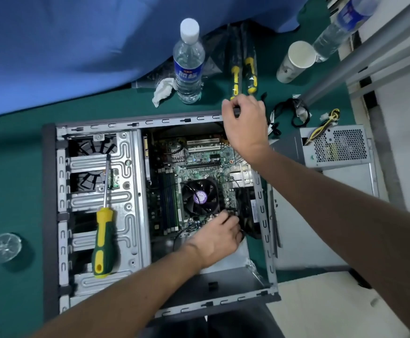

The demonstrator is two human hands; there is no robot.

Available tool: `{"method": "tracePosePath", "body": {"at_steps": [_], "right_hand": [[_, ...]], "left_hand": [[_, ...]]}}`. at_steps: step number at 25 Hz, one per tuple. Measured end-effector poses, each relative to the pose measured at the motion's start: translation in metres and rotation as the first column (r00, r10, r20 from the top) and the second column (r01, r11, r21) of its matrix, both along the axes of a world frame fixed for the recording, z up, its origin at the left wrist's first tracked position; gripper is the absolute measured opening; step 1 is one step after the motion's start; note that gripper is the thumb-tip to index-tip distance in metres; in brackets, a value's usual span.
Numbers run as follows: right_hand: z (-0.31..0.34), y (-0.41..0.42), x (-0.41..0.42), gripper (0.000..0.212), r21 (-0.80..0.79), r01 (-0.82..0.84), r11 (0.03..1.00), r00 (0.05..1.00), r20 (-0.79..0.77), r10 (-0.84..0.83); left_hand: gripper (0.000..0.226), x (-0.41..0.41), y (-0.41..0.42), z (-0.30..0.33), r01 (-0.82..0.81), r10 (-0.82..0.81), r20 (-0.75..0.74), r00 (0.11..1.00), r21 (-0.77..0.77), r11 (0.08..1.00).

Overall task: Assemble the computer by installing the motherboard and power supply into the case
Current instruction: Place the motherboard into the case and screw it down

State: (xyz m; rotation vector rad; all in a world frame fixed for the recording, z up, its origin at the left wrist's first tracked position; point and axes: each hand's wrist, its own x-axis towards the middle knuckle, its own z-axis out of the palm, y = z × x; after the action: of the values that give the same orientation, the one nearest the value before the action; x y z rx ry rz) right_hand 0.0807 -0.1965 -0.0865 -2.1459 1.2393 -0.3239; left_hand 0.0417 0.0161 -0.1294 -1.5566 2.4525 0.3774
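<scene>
The work surface is a green mat, with a blue cloth draped across its far side. At the left edge a clear object is blurred beyond recognition, and a second bottle at the top right is cut off by the frame.

Your case lies open on its side at the centre of the mat. The motherboard sits inside it, green, with a black fan near its middle. The power supply, a grey box with a perforated face and yellow wires, rests outside the case on your right.

Your left hand reaches into the case beside the fan, fingers curled around black cables; the fingertips are hidden, so the exact grip cannot be told. Your right hand is at the case's far rim, fingers curled on a small dark part that is too obscured to identify.

A green-and-yellow screwdriver lies on the drive bay. A water bottle and paper cup stand beyond the case.
</scene>
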Motion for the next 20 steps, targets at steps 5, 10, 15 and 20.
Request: {"method": "tracePosePath", "body": {"at_steps": [5, 10, 15, 20], "right_hand": [[-0.002, -0.003, 0.000, 0.030, -0.005, -0.001, 1.000, 1.000, -0.006, 0.001], [-0.002, -0.002, -0.001, 0.027, -0.016, -0.011, 1.000, 0.999, -0.037, 0.011], [0.001, 0.000, -0.001, 0.026, -0.009, -0.003, 1.000, 0.999, -0.033, 0.002], [0.001, 0.000, -0.001, 0.027, -0.006, 0.001, 1.000, 1.000, -0.026, -0.001]], "left_hand": [[0.012, -0.001, -0.004, -0.008, -0.039, 0.039, -0.003, 0.999, -0.008, 0.999], [0.008, 0.002, 0.009, 0.006, -0.203, 0.202, -0.013, 0.979, -0.046, 0.978], [0.011, 0.002, 0.002, 0.014, -0.362, 0.362, 0.000, 0.932, 0.004, 0.932], [0.010, 0.000, -0.007, 0.001, -0.360, 0.360, -0.001, 0.933, 0.033, 0.932]]}}
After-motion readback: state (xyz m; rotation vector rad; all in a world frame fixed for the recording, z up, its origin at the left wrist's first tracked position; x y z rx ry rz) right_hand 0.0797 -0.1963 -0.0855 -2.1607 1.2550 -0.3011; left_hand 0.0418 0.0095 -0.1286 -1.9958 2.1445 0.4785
